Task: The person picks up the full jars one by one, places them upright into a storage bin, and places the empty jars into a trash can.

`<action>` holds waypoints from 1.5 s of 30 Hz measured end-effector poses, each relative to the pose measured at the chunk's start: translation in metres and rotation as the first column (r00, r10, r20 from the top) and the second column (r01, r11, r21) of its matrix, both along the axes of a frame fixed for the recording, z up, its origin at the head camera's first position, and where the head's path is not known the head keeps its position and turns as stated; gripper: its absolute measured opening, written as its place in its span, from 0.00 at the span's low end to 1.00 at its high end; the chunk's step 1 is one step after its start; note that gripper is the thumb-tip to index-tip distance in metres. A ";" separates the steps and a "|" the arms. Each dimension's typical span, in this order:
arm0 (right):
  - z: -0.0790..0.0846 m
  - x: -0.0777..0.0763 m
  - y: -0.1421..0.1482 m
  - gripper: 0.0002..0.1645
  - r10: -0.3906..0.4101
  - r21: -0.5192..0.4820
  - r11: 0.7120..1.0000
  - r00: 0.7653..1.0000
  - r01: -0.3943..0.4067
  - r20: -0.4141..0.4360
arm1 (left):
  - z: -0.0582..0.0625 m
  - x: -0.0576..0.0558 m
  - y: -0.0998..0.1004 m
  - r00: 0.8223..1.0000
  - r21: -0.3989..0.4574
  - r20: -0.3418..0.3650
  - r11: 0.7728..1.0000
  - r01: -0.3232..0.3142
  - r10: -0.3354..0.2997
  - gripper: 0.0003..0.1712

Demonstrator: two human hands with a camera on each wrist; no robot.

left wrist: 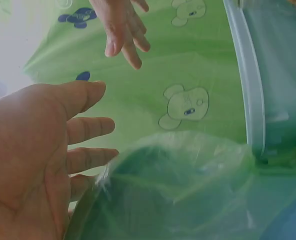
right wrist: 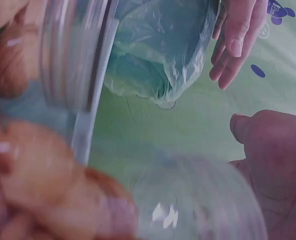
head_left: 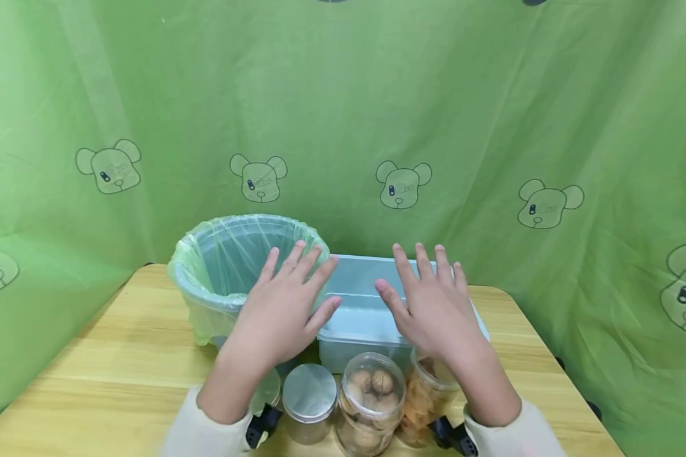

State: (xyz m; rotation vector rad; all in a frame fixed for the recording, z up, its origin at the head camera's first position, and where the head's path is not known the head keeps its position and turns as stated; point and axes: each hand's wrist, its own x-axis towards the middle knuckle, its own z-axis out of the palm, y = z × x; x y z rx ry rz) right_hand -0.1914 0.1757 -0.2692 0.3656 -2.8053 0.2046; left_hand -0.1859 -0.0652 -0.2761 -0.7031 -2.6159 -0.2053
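Evidently both our hands hang empty over the tabletop (head_left: 114,362), palms down and fingers spread wide, with hold of nothing. Our left hand (head_left: 280,314) shows in front of the right-hand rim of a round bin (head_left: 208,297), which stands by the tabletop's far edge, close to its far left corner; we cannot tell whether any fingertip touches it. A translucent green bag (head_left: 202,327) lines the bin and folds over its rim.

Our right hand (head_left: 437,311) is poised over the right part of a pale blue plastic tub (head_left: 343,352), just beside the bin along the same far edge. On the tub's near-edge side we have a row of clear jars: one partly hidden by our left wrist (head_left: 267,387), one with a silvery lid (head_left: 310,393), one holding walnuts (head_left: 371,406), and, below our right wrist, one of orange flaky pieces (head_left: 420,406). Black straps (head_left: 265,424) circle our pale cuffs (head_left: 206,435). Behind the far edge we see green cloth (head_left: 320,95) printed with bear heads.
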 end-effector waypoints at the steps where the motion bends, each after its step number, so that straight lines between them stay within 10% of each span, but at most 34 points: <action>1: 0.000 0.000 0.002 0.48 -0.003 -0.005 1.000 1.000 0.003 0.007 | 0.000 0.000 0.002 1.000 -0.010 -0.010 1.000 0.005 -0.005 0.35; 16: -0.009 -0.006 0.055 0.50 -0.077 -0.046 0.996 0.996 0.079 0.056 | -0.013 0.003 0.035 0.983 -0.176 -0.053 0.970 0.166 -0.178 0.34; 31: -0.031 -0.027 0.104 0.48 -0.034 -0.074 0.996 0.993 0.042 0.114 | -0.036 0.009 0.043 0.935 -0.334 0.058 0.876 0.348 -0.349 0.35; 45: -0.064 -0.058 0.139 0.45 0.126 -0.222 0.971 0.982 -0.093 0.139 | -0.049 -0.004 0.028 0.846 -0.343 0.090 0.781 0.522 -0.526 0.39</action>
